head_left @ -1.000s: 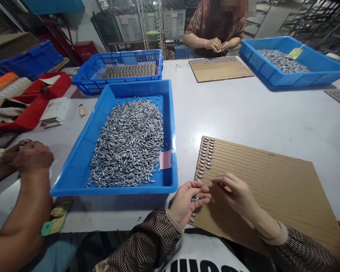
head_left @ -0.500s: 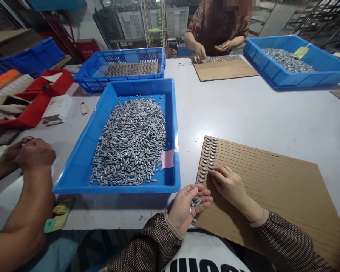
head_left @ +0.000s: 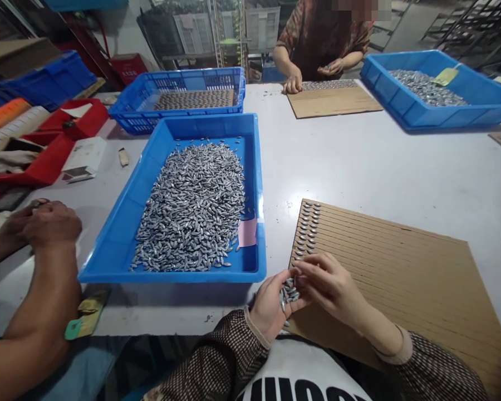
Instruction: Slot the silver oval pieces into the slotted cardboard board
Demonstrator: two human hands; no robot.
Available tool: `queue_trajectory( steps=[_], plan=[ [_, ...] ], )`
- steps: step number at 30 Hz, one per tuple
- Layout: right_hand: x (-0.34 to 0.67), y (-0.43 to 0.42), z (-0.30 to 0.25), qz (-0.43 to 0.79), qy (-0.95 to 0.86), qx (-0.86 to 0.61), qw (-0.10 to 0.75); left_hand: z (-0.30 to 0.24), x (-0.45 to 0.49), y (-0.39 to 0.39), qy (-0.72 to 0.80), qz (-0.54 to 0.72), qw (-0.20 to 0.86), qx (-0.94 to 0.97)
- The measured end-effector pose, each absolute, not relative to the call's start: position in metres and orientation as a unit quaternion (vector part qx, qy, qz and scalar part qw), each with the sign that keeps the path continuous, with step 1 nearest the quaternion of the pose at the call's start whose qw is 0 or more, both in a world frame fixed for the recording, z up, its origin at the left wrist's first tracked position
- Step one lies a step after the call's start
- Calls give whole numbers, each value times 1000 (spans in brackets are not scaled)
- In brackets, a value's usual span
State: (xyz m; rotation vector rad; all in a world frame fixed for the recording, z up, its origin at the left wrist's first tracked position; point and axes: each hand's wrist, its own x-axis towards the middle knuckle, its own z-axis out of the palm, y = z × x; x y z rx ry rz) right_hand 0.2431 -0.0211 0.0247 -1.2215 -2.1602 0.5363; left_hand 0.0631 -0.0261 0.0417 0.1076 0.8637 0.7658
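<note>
My left hand (head_left: 271, 303) is cupped palm up at the near left corner of a grooved cardboard board (head_left: 401, 273), holding a small heap of silvery oval metal pieces (head_left: 289, 292). My right hand (head_left: 328, 284) reaches over it, fingertips pinched at those pieces. Two short columns of the same pieces (head_left: 308, 228) lie in the board's grooves at its left edge. A blue tray (head_left: 250, 167) heaped with loose silvery pieces (head_left: 196, 203) sits just left of the board.
A co-worker's clasped hands (head_left: 45, 223) and forearm rest at the left. Another person (head_left: 317, 39) works at a second board (head_left: 332, 100) across the table. More blue trays (head_left: 426, 89) (head_left: 179, 97), red bins (head_left: 45, 161) and a white box (head_left: 83, 156) surround.
My right hand left the board's grooves and came back to the pieces in my left palm. The person opposite keeps one hand on the far board.
</note>
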Motion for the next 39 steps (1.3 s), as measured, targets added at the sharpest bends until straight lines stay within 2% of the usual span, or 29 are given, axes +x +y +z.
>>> queue_trajectory(
  steps=[3, 10, 16, 23, 32, 34, 39],
  plan=[
    [234, -28, 30, 227, -812, -444, 304, 41, 64, -26, 387, 368, 842, 75],
    [233, -34, 34, 296, -731, -469, 397, 38, 66, -30, 413, 361, 828, 115],
    [234, -43, 29, 270, -735, -498, 373, 38, 67, -30, 430, 365, 813, 147],
    [226, -53, 29, 232, -714, -531, 393, 37, 72, -33, 437, 398, 794, 143],
    [235, -54, 26, 280, -689, -550, 380, 34, 73, -34, 438, 360, 809, 155],
    [244, -48, 19, 261, -690, -564, 371, 36, 71, -33, 439, 358, 811, 146],
    [258, -24, -4, 97, -758, -559, 321, 40, 64, -30, 448, 373, 802, 134]
  ],
)
